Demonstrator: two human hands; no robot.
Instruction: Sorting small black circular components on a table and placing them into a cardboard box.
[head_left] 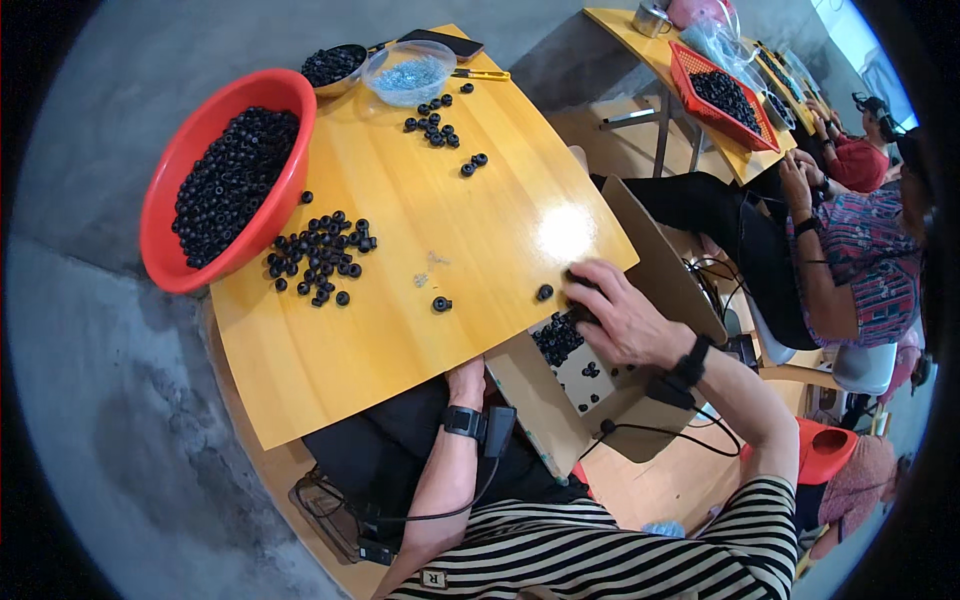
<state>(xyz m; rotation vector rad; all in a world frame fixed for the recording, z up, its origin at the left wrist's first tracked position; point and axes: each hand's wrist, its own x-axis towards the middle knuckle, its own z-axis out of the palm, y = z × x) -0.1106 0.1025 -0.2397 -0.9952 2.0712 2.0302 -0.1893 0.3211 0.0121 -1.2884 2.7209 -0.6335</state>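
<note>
Black parts [544, 292], seemingly a transfer into the cardboard box [530, 395].
Right hand [635, 315] above box, curled on some; next: release inside. Left hand [467, 376] beside box, mostly hidden, grip can't tell.

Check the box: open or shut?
Open: its flaps are spread apart, and black pieces show inside the box.

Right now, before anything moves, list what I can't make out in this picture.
All in the head view:
Left hand: hidden under the yellow table; only its wrist shows.
Dark pieces at the right hand: its fingers and blur hide their number.
Cardboard box: the right hand covers part of its inside.
Bluish bits in the clear bowl: too small to tell their shape.
</note>
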